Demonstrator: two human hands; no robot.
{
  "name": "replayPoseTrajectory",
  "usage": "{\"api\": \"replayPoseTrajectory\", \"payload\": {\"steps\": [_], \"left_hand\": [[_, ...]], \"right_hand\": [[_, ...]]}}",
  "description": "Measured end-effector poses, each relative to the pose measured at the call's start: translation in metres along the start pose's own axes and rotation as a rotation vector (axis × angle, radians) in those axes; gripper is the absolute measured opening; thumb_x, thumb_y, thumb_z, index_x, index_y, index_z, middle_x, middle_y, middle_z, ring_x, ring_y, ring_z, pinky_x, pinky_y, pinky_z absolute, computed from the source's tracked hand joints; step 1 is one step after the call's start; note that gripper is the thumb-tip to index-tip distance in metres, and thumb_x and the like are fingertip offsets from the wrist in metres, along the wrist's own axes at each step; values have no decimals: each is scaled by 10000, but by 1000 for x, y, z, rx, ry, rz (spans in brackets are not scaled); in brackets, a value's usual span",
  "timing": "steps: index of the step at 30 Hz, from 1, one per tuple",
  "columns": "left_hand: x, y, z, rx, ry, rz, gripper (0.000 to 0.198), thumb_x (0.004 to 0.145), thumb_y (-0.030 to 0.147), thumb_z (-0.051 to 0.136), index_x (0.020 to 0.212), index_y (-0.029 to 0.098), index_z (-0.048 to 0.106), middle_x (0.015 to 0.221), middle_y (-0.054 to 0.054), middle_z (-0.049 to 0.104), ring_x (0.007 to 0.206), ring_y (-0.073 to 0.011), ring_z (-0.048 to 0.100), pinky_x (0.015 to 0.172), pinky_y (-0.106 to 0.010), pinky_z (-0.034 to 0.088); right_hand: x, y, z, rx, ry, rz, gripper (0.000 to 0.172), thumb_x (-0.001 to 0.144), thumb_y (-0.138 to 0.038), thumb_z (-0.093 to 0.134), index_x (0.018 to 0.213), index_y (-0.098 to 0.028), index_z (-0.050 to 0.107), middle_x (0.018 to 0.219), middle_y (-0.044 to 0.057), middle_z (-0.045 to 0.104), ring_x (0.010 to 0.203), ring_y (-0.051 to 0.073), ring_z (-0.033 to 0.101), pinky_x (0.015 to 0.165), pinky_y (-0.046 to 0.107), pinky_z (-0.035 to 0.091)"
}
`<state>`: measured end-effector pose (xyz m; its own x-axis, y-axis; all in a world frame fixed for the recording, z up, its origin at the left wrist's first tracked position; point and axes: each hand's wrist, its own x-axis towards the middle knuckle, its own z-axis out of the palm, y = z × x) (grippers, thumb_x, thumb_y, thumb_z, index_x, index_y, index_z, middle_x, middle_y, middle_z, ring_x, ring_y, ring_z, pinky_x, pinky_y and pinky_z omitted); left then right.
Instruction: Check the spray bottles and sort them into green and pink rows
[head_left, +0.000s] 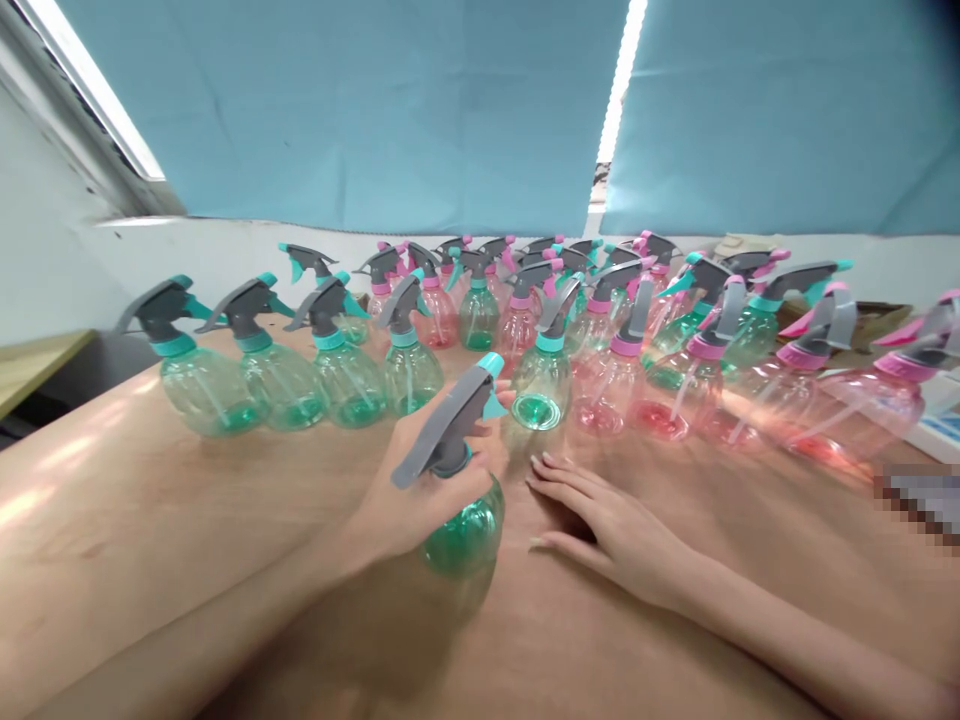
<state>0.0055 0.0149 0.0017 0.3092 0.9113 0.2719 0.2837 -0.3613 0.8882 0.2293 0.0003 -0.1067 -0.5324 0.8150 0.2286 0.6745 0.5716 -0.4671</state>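
Note:
A green spray bottle (pixel 466 528) with a grey trigger head and turquoise nozzle is in my left hand (pixel 427 480), whose fingers wrap round its neck and upper body. The bottle leans slightly, its nozzle pointing away to the right. Some of the left fingers are hidden behind the bottle. My right hand (pixel 600 520) lies on the wooden table (pixel 570 640) to the right, fingers stretched out and holding nothing. Just beyond its fingertips stands another green spray bottle (pixel 541 385), upright in the front row.
Several green bottles (pixel 281 385) line the front row on the left, and several pink bottles (pixel 667 400) continue it on the right. More bottles of both colours crowd behind. A pixelated dark object (pixel 926 500) lies at the right edge. Blue curtains (pixel 390 110) hang behind.

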Motion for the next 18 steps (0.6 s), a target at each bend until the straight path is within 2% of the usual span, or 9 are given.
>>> {"api": "replayPoseTrajectory", "payload": {"steps": [5,8,10,12,15,18], "left_hand": [[3,2,1,-12,-17,21,391,694,132,543,1064,228,625,1084,-32,697,918,-235,694,921,-387,549],[3,3,2,6,-12,45,311,693,131,534,976,227,618,1008,-28,698,933,-235,677,944,-377,533],[4,1,2,27,-32,66,314,680,138,525,963,241,614,835,0,671,840,-227,661,903,-375,540],[5,-1,2,49,-53,70,336,663,165,518,972,261,609,713,23,606,718,-219,621,796,-364,555],[8,-3,3,63,-56,70,308,644,194,509,930,279,586,694,26,565,607,-200,553,635,-334,527],[10,-3,4,76,-71,99,257,654,201,517,892,278,578,712,25,567,558,-182,524,565,-319,493]], "right_hand": [[-2,3,0,20,-25,7,579,936,-535,542,1406,-197,526,1503,106,469,1411,296,385,1144,521,362],[-2,4,0,22,-39,13,591,942,-542,529,1415,-189,515,1512,100,456,1422,286,369,1156,509,348],[-2,5,-1,21,-49,16,596,945,-545,523,1421,-187,509,1516,96,451,1426,281,362,1159,505,343],[-3,5,-1,29,-53,19,588,945,-540,526,1426,-202,503,1517,87,450,1427,279,359,1161,505,341],[-3,5,-1,42,-54,21,577,947,-528,531,1432,-217,496,1522,80,441,1430,278,354,1164,508,336],[-3,6,0,51,-53,24,572,949,-514,536,1437,-218,492,1524,84,438,1430,281,354,1164,512,334]]}}
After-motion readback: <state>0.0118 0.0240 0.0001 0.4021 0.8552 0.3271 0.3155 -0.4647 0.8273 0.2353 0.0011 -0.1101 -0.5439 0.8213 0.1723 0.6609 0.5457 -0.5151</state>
